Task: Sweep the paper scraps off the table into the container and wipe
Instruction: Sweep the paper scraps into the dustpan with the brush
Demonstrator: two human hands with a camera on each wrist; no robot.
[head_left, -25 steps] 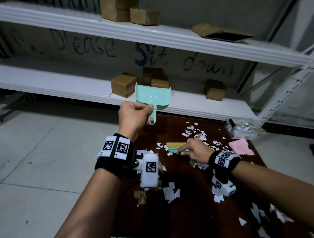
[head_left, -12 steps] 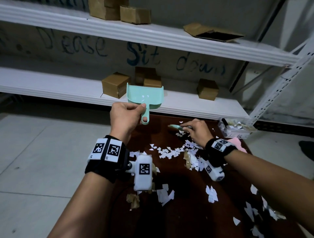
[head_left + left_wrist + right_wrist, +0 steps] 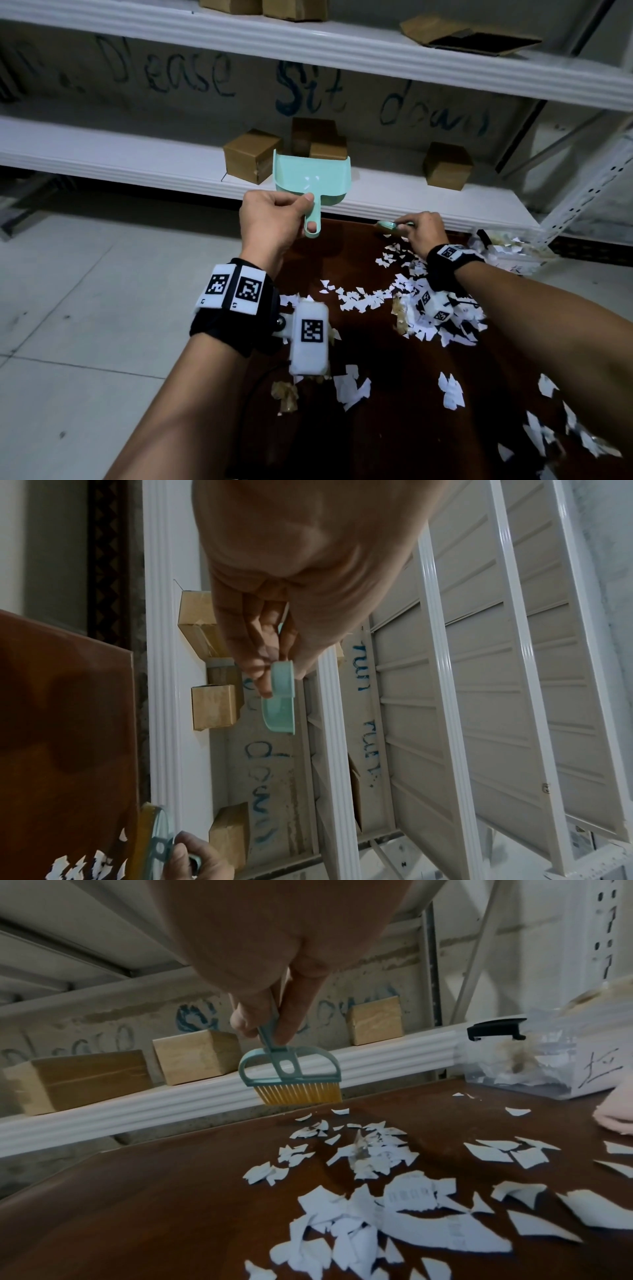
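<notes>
My left hand grips the handle of a mint-green dustpan, held upright in the air above the table's far left corner; the left wrist view shows the dustpan edge-on past my fingers. My right hand pinches the handle of a small teal brush with yellow bristles, at the table's far edge just beyond the scraps. White paper scraps lie in a band and a heap across the dark brown table; the same paper scraps fill the right wrist view.
A clear plastic container holding scraps stands at the table's far right corner, with a pink cloth beside it. White shelves with cardboard boxes run close behind the table. Grey tiled floor lies to the left.
My right hand has carried the brush from the middle of the table to its far edge, leaving scraps pulled into a band. The left hand still holds the dustpan up.
</notes>
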